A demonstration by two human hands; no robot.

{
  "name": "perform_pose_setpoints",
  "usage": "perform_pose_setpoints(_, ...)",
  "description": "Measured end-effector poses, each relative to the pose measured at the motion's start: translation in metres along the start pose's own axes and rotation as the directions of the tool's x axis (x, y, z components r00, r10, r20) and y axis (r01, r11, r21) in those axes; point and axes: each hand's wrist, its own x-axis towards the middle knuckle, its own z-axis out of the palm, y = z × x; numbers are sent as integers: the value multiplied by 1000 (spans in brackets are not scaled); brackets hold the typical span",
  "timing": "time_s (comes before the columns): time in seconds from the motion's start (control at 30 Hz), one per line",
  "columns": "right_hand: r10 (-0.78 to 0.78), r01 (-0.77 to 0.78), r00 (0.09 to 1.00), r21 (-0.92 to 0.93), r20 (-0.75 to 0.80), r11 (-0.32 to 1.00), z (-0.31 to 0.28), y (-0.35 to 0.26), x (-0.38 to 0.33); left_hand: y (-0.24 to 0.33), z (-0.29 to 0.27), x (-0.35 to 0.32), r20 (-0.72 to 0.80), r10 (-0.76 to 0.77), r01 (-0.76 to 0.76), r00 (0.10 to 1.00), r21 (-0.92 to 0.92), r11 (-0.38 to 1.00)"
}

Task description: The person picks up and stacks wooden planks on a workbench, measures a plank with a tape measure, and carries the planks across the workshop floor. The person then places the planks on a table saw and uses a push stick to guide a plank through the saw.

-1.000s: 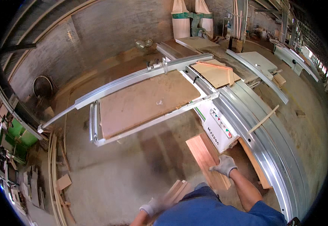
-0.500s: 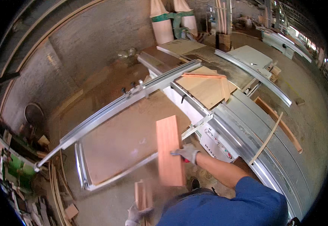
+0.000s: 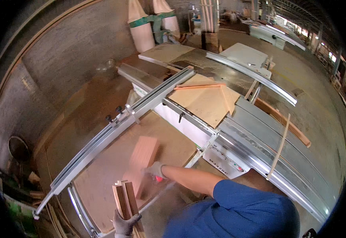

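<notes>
Pinching the reddish board [image 3: 144, 151] at its right edge, the right hand [image 3: 155, 169] is holding it over the brown tabletop [image 3: 93, 186]; contact beneath cannot be told. The left hand [image 3: 124, 225] is clasping wood strips [image 3: 121, 200] nearer. A metal fence [image 3: 89, 155] is bordering the tabletop's far side.

The white cabinet [image 3: 208, 155] bears 1 short code [image 3: 218, 166], in bold black capital letters and digits. It is the only writing clear enough to read, and it slopes down toward the right, just below the control panel [image 3: 229, 159]. Finer marks on that panel are too small to make out.
</notes>
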Motion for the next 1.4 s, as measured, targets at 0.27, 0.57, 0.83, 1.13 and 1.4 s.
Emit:
perform_pose_setpoints(0.27, -257, -57, 770, -464, -584, 884, -31, -1, 16, -64, -12, 177, 122, -2, -21, 993, 182, 983)
perform_pose_setpoints(0.57, -156, -247, 677, -422, -719, 872, -85, 118, -37, -144, -28, 382, 47, 33, -58, 998, 787, 615)
perform_pose_setpoints(0.83, 400, -698, 23, 271, -916, 663, -179, 306, -345, -153, 13, 421, -64, 116, -7, 991, 848, 530)
perform_pose_setpoints(1.13, 625, -498, -248, 651, -740, 572, -161, 448, -473, -3, 146, 392, 155, -16, -10, 988, 169, 986)
perform_pose_setpoints(1.4, 483, -498, -304, 570, -821, 654, -149, 514, -488, 27, 374, 393, 486, 91, -392, 869, 565, 726)
